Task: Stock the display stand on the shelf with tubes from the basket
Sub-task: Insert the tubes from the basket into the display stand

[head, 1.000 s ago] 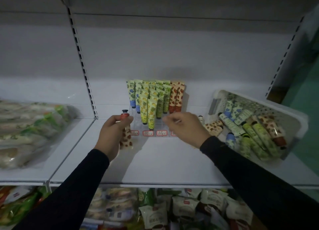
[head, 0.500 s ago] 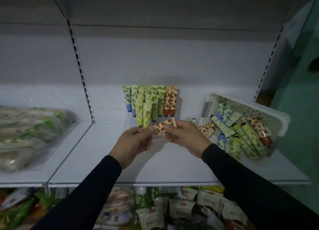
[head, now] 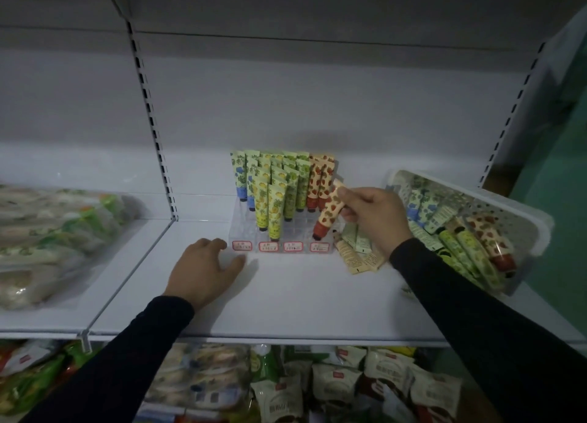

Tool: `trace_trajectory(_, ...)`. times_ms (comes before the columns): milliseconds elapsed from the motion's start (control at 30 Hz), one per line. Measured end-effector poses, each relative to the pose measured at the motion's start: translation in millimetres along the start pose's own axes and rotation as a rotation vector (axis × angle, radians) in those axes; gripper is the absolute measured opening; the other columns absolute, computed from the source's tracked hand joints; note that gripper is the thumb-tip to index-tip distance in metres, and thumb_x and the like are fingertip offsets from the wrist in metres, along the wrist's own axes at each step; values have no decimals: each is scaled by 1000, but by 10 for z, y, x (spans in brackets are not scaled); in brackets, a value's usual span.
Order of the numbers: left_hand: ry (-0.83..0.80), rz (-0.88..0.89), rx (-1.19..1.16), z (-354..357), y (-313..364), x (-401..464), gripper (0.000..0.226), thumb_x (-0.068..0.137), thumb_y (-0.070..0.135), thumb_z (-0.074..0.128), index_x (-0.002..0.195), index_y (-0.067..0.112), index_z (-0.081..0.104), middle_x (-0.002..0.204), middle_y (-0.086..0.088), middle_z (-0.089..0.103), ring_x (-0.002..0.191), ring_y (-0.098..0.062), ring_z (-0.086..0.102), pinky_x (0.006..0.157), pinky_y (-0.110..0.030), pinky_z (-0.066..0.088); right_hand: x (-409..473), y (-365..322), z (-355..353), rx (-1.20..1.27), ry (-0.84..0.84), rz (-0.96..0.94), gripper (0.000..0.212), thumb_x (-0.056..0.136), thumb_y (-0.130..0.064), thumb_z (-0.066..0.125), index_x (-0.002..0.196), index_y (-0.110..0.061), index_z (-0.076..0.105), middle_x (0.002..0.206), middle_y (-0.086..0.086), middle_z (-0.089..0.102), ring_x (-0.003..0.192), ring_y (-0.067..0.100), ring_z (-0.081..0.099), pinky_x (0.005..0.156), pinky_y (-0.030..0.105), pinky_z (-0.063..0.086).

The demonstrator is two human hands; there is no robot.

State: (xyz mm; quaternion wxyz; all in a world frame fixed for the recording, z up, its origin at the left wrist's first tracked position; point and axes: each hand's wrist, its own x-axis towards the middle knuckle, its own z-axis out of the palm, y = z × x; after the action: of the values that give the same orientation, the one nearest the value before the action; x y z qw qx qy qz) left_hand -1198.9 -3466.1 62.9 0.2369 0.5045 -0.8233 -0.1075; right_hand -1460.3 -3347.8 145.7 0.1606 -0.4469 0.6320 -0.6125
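A clear display stand sits at the back of the white shelf, with rows of blue, yellow, green and strawberry-print tubes standing cap down. My right hand grips a strawberry-print tube by its flat end, cap down, tilted over the stand's right column. My left hand rests flat on the shelf by the stand's front left corner, holding nothing. The white basket on the right holds several mixed tubes.
A few loose pale tubes lie on the shelf between stand and basket. Bagged goods fill the left shelf bay past the upright divider. Packaged snacks crowd the shelf below.
The strawberry tube passed from my left hand to my right, which carried it right and over the stand's right column. My left hand dropped flat onto the shelf.
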Motion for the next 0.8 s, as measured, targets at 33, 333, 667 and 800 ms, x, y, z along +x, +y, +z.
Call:
trace_trajectory(33,-36,2,46,41,-53,13,57,88,59,55,120,12,61,120,-10,60,113,-28,54,93,-34,41,59,-19,-15,-1,46,-21,9,87,-31,69,82,-25,74,74,0,74,64,6,67,67,20,57)
trace_trajectory(333,-107,168,178,256,-269,142,60,81,77,28,91,22,47,106,1,54,110,-19,49,99,-35,38,487,-26,62,-225,140,-121,27,94,-33,60,89,-11,75,77,2,74,71,14,71,82,36,58)
trace_trajectory(667,-58,185,165,296,-291,153,52,81,75,32,81,24,43,92,6,48,100,-17,48,92,-34,40,605,89,299,-332,85,-171,29,92,-32,63,83,-8,76,72,4,73,70,17,71,81,40,57)
trace_trajectory(800,-58,187,162,308,-300,160,50,80,75,33,76,26,38,85,9,42,97,-17,48,89,-35,40,610,49,357,-550,74,-286,38,95,-31,57,76,-3,73,68,11,70,70,24,65,71,29,47)
